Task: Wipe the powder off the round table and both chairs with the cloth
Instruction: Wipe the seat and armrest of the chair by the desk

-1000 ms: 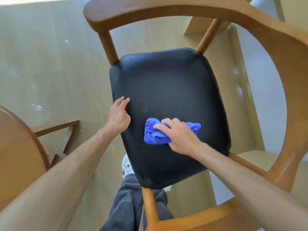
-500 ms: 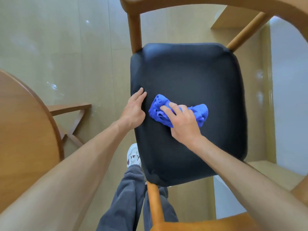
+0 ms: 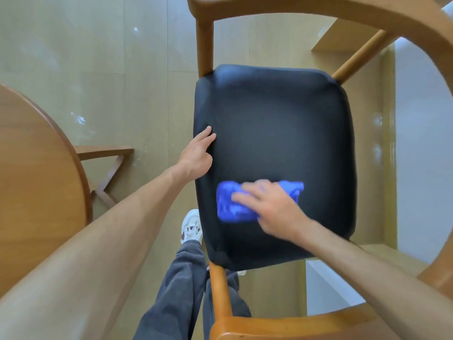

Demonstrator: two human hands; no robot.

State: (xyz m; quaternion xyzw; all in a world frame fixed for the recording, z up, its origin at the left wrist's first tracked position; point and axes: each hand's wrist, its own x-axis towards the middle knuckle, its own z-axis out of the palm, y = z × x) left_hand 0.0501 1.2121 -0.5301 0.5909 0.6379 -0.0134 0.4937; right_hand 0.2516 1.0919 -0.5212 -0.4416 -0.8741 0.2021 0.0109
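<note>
Head view: right hand [image 3: 274,212] flat on bunched blue cloth [image 3: 232,204], fingers spread and blurred, pressing it onto near part of black chair seat [image 3: 277,119] to wipe; left hand [image 3: 196,155] open on seat's left edge, likely steadying chair; round worktop [image 3: 36,168] at left

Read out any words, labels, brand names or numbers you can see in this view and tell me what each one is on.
None can be read.
Blue crumpled cloth: motion-blurred, no label visible.
Black padded chair seat: plain.
White sneaker: dark red marks, no legible text.
Round wooden table: bare wood grain only.
</note>
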